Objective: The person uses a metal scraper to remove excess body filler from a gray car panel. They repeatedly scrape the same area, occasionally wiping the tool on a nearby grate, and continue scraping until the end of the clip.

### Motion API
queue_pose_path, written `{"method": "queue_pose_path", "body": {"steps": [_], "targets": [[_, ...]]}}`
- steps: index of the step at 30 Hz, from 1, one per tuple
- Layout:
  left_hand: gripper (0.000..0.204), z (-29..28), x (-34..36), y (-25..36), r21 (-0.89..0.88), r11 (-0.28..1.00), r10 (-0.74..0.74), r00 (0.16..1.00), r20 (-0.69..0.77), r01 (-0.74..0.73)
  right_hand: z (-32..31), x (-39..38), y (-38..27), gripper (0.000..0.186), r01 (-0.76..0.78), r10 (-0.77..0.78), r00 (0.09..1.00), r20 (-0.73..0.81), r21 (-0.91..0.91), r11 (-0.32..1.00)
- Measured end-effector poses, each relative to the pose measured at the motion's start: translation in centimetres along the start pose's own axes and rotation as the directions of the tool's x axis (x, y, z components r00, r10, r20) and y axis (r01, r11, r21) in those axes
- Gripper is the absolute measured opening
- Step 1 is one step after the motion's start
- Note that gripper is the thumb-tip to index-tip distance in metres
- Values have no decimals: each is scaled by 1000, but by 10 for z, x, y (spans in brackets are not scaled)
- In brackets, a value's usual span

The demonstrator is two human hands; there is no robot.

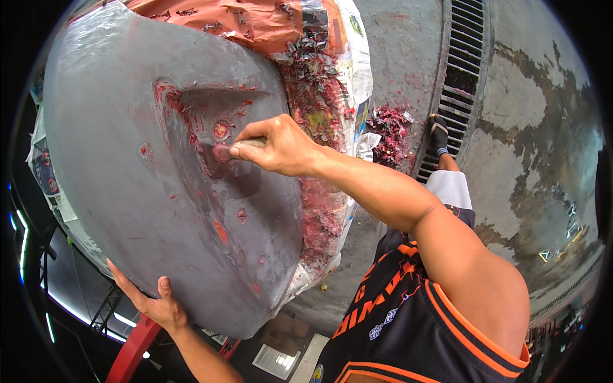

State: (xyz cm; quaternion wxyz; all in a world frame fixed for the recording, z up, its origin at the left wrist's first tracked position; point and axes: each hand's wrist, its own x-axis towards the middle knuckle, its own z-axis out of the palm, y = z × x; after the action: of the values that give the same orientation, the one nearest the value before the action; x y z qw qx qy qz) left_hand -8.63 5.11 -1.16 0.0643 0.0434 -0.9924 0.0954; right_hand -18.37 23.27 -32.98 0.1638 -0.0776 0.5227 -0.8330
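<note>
A large curved body panel [115, 185], matt grey with reddish patches, fills the left and middle of the view. My right hand [276, 148] is over its recess, thumb and fingers pinched together. They close on something small and mostly hidden, with a dull greenish edge between them. A pinkish-red smear [221, 152] shows at the fingertips, next to a round red spot [221, 131] on the panel. At the lower left, my left hand [156, 305] rests against the panel's edge, fingers spread and holding nothing.
Newspaper [352, 70] and orange-brown paper [236, 25] cover the area beside the panel, littered with red and grey shavings [313, 70]. More shavings [391, 137] lie on the concrete floor near a drain grate [461, 60]. A red support bar [134, 351] stands below my left hand.
</note>
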Motion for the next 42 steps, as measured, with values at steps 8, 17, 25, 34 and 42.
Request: {"method": "queue_pose_path", "body": {"steps": [8,17,25,34,42], "targets": [[104,0,3,-2,-10,1000,21,1000,6,-20,-6,20,0,37,-149,139,989,53,298,943],[95,1,4,-3,-45,998,48,999,4,-47,0,-34,-29,32,85,-101,992,-74,-202,976],[93,2,6,2,-48,997,68,998,-6,-69,25,-19,-102,15,83,-105,994,-21,-467,880],[95,2,8,10,-30,996,88,996,-17,-89,23,-1,-121,22,31,-28,1000,14,-473,881],[92,4,7,11,-26,995,90,995,-45,-91,33,4,-127,23,5,-11,1000,-6,-574,819]]}}
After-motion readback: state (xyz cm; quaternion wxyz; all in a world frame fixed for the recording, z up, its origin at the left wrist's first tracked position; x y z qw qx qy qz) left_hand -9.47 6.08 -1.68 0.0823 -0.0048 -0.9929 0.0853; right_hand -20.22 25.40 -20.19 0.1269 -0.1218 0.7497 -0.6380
